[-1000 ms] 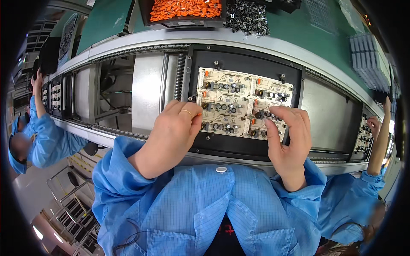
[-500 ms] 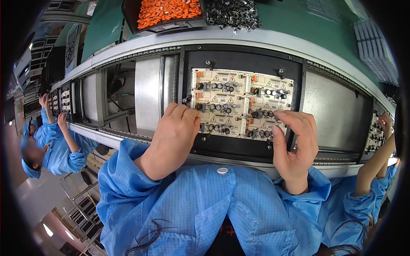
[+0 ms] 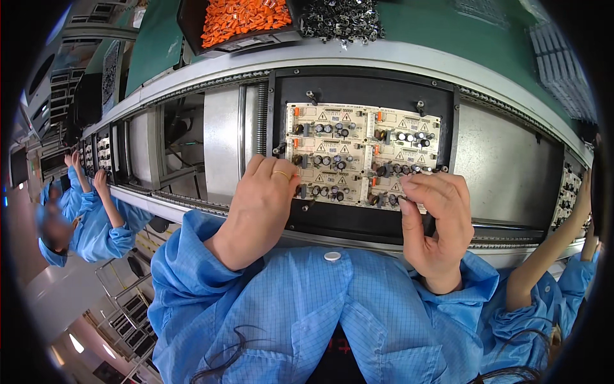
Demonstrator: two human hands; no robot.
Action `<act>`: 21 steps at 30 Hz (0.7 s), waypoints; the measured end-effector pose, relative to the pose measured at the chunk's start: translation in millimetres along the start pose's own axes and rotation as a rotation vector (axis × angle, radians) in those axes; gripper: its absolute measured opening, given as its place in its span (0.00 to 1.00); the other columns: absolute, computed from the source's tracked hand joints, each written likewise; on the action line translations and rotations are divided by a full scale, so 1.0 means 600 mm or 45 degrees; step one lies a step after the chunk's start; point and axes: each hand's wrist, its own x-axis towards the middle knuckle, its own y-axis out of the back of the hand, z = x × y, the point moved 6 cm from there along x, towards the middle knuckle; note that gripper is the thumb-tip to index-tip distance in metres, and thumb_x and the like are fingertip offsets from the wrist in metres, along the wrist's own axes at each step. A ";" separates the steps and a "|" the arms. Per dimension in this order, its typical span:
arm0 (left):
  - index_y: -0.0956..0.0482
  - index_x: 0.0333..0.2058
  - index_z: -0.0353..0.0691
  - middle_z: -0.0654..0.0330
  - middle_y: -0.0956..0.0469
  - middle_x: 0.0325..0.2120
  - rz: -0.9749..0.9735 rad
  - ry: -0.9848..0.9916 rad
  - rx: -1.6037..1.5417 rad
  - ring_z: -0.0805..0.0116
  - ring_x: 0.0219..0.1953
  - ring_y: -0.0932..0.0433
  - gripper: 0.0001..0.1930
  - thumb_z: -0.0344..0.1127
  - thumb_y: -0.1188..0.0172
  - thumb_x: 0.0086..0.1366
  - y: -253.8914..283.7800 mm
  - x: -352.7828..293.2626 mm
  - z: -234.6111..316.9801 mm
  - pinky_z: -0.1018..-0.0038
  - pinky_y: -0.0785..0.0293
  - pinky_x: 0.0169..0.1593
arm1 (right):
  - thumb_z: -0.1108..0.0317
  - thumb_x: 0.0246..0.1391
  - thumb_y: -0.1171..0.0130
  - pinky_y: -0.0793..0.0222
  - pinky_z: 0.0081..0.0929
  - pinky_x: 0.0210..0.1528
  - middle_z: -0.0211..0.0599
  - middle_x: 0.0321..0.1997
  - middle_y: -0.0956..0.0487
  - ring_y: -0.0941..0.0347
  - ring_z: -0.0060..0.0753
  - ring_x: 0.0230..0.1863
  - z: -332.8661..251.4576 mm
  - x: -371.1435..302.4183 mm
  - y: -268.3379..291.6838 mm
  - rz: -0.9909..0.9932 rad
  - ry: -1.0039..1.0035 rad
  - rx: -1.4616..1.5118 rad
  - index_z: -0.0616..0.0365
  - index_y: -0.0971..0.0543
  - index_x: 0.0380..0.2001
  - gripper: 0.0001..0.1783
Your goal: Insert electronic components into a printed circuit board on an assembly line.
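Note:
A panel of several joined cream circuit boards [image 3: 355, 142] sits in a black carrier frame [image 3: 364, 83], each carrying dark cylindrical capacitors and other small parts; most show an orange part at the left. My left hand [image 3: 259, 208], with a ring on one finger, is closed at the panel's lower left edge; its fingertips are turned away, so what they pinch is hidden. Over the lower right boards is my right hand [image 3: 441, 224], thumb and forefinger curved with a gap between them. The thumb tip is beside small dark capacitors [image 3: 387, 200].
Beyond the rail stand a black bin of orange parts [image 3: 246, 19] and a heap of small black-and-silver parts [image 3: 342, 19]. A conveyor rail [image 3: 185, 81] runs across. Co-workers in blue reach over other boards at the left [image 3: 96, 217] and right [image 3: 543, 275].
My right hand has shifted slightly left, its thumb and forefinger lower over the boards. My left hand has stayed nearly still. The co-worker's arm at the right has moved.

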 end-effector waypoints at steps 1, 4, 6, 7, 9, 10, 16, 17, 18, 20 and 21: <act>0.27 0.36 0.30 0.49 0.27 0.30 0.020 0.011 -0.051 0.50 0.36 0.27 0.05 0.20 0.45 0.60 -0.001 0.000 0.001 0.61 0.28 0.40 | 0.83 0.44 0.34 0.27 0.32 0.39 0.42 0.37 0.17 0.23 0.43 0.37 0.002 -0.002 0.004 0.001 0.009 -0.001 0.64 0.19 0.37 0.14; 0.27 0.38 0.30 0.48 0.26 0.30 0.181 0.179 -0.015 0.50 0.34 0.27 0.07 0.19 0.46 0.60 0.012 -0.004 -0.015 0.60 0.28 0.40 | 0.83 0.43 0.34 0.27 0.31 0.38 0.42 0.36 0.17 0.23 0.43 0.35 0.011 -0.009 0.012 0.017 0.023 0.025 0.64 0.19 0.36 0.13; 0.27 0.39 0.30 0.47 0.25 0.30 0.252 0.245 0.075 0.47 0.35 0.26 0.10 0.17 0.49 0.58 0.034 -0.011 -0.049 0.59 0.28 0.41 | 0.83 0.43 0.34 0.27 0.31 0.37 0.42 0.35 0.17 0.23 0.42 0.34 0.002 -0.004 0.011 0.031 0.035 0.042 0.64 0.19 0.36 0.13; 0.27 0.39 0.30 0.47 0.25 0.30 0.255 0.248 0.077 0.47 0.35 0.26 0.10 0.17 0.49 0.58 0.028 -0.011 -0.057 0.59 0.28 0.41 | 0.83 0.43 0.34 0.27 0.31 0.36 0.42 0.34 0.17 0.23 0.42 0.33 -0.003 -0.005 0.008 -0.003 0.012 0.096 0.65 0.19 0.36 0.13; 0.26 0.39 0.31 0.45 0.24 0.32 0.205 0.292 -0.087 0.45 0.37 0.26 0.12 0.17 0.50 0.56 0.027 -0.011 -0.088 0.58 0.27 0.42 | 0.83 0.43 0.34 0.27 0.30 0.34 0.42 0.31 0.18 0.22 0.41 0.31 -0.025 0.007 -0.009 -0.068 -0.007 0.218 0.66 0.19 0.36 0.13; 0.26 0.39 0.31 0.45 0.24 0.32 0.200 0.331 -0.163 0.44 0.39 0.25 0.13 0.16 0.50 0.55 0.029 -0.020 -0.106 0.58 0.27 0.43 | 0.83 0.43 0.34 0.26 0.30 0.34 0.44 0.30 0.18 0.21 0.41 0.31 -0.037 0.012 -0.022 -0.166 -0.047 0.310 0.67 0.19 0.37 0.14; 0.23 0.42 0.31 0.43 0.21 0.37 -0.003 0.185 -0.485 0.44 0.44 0.24 0.18 0.18 0.48 0.49 -0.070 0.024 0.081 0.58 0.27 0.50 | 0.75 0.45 0.34 0.24 0.36 0.48 0.49 0.41 0.17 0.19 0.48 0.43 -0.066 -0.064 0.047 -0.728 -0.012 0.448 0.65 0.18 0.40 0.15; 0.22 0.41 0.31 0.43 0.20 0.37 -0.068 0.130 -0.518 0.44 0.45 0.24 0.18 0.17 0.48 0.49 -0.080 0.031 0.112 0.59 0.28 0.50 | 0.74 0.46 0.33 0.25 0.36 0.49 0.50 0.43 0.17 0.20 0.50 0.45 -0.079 -0.076 0.054 -0.779 -0.006 0.425 0.65 0.18 0.40 0.15; 0.21 0.41 0.31 0.43 0.20 0.38 -0.137 0.070 -0.556 0.45 0.46 0.25 0.19 0.17 0.48 0.48 -0.091 0.036 0.135 0.59 0.28 0.50 | 0.73 0.46 0.33 0.25 0.37 0.50 0.51 0.44 0.18 0.20 0.52 0.46 -0.093 -0.088 0.054 -0.828 -0.006 0.392 0.64 0.18 0.41 0.16; 0.20 0.39 0.31 0.44 0.19 0.38 -0.198 -0.057 -0.682 0.45 0.47 0.25 0.18 0.17 0.47 0.47 -0.109 0.036 0.168 0.58 0.28 0.51 | 0.72 0.48 0.34 0.25 0.38 0.51 0.52 0.45 0.18 0.21 0.53 0.46 -0.123 -0.102 0.045 -0.836 0.006 0.350 0.63 0.19 0.43 0.16; 0.19 0.39 0.31 0.45 0.19 0.38 -0.214 -0.078 -0.781 0.45 0.46 0.25 0.18 0.18 0.46 0.47 -0.107 0.031 0.179 0.59 0.29 0.52 | 0.72 0.48 0.34 0.25 0.38 0.51 0.52 0.45 0.18 0.21 0.53 0.46 -0.143 -0.112 0.039 -0.852 0.066 0.343 0.63 0.19 0.43 0.16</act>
